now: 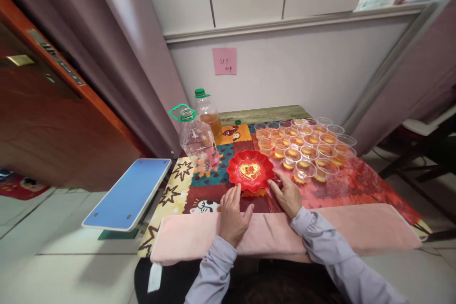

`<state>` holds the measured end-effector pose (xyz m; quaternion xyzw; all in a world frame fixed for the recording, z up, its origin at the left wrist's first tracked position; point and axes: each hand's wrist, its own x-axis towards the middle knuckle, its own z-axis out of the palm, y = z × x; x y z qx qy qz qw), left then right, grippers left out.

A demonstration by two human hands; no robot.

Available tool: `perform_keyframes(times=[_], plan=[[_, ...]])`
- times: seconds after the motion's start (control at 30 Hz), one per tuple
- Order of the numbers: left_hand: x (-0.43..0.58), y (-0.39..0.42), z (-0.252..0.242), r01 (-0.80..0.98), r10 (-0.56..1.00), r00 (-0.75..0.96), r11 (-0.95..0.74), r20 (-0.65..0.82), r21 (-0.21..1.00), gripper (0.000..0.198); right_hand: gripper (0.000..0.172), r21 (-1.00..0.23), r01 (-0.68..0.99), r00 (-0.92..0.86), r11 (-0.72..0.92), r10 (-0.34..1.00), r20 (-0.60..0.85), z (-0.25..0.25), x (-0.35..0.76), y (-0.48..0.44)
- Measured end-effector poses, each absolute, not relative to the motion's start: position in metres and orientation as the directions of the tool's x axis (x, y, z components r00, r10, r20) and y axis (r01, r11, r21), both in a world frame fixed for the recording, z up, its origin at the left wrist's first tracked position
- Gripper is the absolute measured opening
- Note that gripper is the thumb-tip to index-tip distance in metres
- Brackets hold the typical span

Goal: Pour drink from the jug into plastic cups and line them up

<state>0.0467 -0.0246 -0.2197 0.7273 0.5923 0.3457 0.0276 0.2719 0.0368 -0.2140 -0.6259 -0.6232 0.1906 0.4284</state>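
Observation:
A red scalloped plate (262,171) with a gold heart design stands on the patterned tablecloth in front of me. My left hand (234,213) lies at its near left edge, fingers stretched forward and thumb apart. At the plate's right edge is my right hand (287,194), its fingers extended and close to the rim; whether they touch it I cannot tell. Neither hand holds anything. To the right, several clear plastic cups (305,169) stand in rows, many with yellowish liquid in them.
An uncapped clear jug (195,140) with a green handle stands at the left, before a green-capped jug (213,121) of amber liquid. A green cap (238,122) lies behind. A folded pink towel (359,228) lines the near edge. A blue board (130,194) is at the left.

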Motion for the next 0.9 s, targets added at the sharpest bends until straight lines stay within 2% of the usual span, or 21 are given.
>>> perform_keyframes(times=[0.23,0.33,0.53,0.7,0.9], plan=[[0.0474,-0.0277,-0.217,0.843,0.855,-0.013,-0.27,0.518,0.466,0.075,0.062,-0.819,0.561,0.229,0.124,0.927,0.297,-0.2116,0.2704,0.0356],[0.0477,-0.0286,-0.2169,0.847,0.845,-0.038,-0.257,0.533,0.466,0.073,0.061,-0.807,0.573,0.207,0.143,0.928,0.311,-0.2094,0.2714,0.0351],[0.0477,-0.0282,-0.2189,0.855,0.839,-0.02,-0.268,0.544,0.445,0.062,0.062,-0.825,0.543,0.208,0.156,0.927,0.311,-0.209,0.2723,0.0348],[0.0469,-0.0267,-0.2197,0.862,0.831,-0.025,-0.264,0.556,0.433,0.066,0.062,-0.847,0.511,0.241,0.146,0.921,0.304,-0.2093,0.2733,0.034],[0.0472,-0.0264,-0.2219,0.856,0.851,0.017,-0.284,0.526,0.431,0.063,0.056,-0.832,0.522,0.203,0.185,0.921,0.332,-0.2088,0.2746,0.0346]])
